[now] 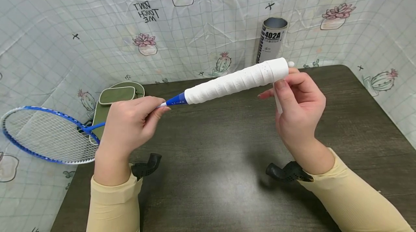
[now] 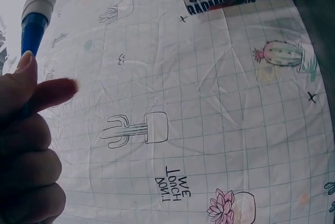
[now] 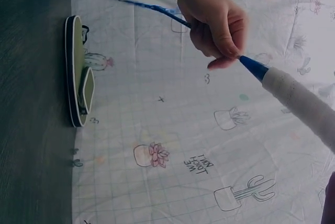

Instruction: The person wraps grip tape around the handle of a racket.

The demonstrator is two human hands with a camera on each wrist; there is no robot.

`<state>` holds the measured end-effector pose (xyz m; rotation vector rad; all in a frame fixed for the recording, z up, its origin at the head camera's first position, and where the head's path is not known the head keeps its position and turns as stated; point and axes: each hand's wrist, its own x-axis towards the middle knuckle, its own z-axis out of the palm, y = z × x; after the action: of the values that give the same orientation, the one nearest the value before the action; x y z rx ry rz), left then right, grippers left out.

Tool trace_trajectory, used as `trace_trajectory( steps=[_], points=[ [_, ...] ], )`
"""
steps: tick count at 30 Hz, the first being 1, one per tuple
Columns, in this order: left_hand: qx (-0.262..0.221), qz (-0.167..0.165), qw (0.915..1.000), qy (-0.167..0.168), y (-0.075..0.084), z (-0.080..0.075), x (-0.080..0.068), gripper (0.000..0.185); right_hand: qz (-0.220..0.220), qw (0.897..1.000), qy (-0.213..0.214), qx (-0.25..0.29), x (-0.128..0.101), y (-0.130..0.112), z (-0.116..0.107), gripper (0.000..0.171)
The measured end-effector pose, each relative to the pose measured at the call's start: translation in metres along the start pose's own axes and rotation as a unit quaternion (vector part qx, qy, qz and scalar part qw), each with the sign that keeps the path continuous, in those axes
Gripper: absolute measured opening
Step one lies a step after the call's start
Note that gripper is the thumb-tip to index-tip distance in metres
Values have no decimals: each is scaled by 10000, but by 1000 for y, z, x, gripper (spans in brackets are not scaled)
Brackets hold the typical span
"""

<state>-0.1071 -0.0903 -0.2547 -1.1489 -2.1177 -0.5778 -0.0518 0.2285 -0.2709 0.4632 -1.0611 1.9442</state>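
Observation:
A blue and white badminton racket (image 1: 177, 99) is held aloft above the table, its head out to the left. My left hand (image 1: 126, 123) grips the shaft just below the blue cone, also visible in the left wrist view. White perforated overgrip tape (image 1: 232, 82) is wound in overlapping turns along the handle. At the butt end, my right hand (image 1: 302, 98) pinches a loose strip of the tape (image 1: 278, 102) between thumb and fingers. A small white rounded bit (image 1: 291, 64) shows past the butt; what it is, I cannot tell. The right fingertips are partly hidden.
A shuttlecock tube (image 1: 272, 40) marked 402A stands open-topped at the table's back edge. Behind the left hand lies a green bag (image 1: 117, 95), partly covered. A dark wooden table (image 1: 208, 174) spreads below, with a printed cloth (image 1: 201, 26) hanging around it.

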Motion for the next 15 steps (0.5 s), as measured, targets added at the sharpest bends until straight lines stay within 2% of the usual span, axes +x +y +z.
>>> trace_trajectory(
  steps=[4,10,15],
  points=[
    [35,-104,9998,-184,2,1,-3,39,-89,9999,9,101,-1,-1,-1,7],
    [-195,-163,9993,-256,4,4,-6,6,-208,9997,30,106,-4,-1,-1,10],
    [-234,-97,9996,80,3,4,-6,15,-342,9991,167,168,-7,-1,0,13]
  ],
)
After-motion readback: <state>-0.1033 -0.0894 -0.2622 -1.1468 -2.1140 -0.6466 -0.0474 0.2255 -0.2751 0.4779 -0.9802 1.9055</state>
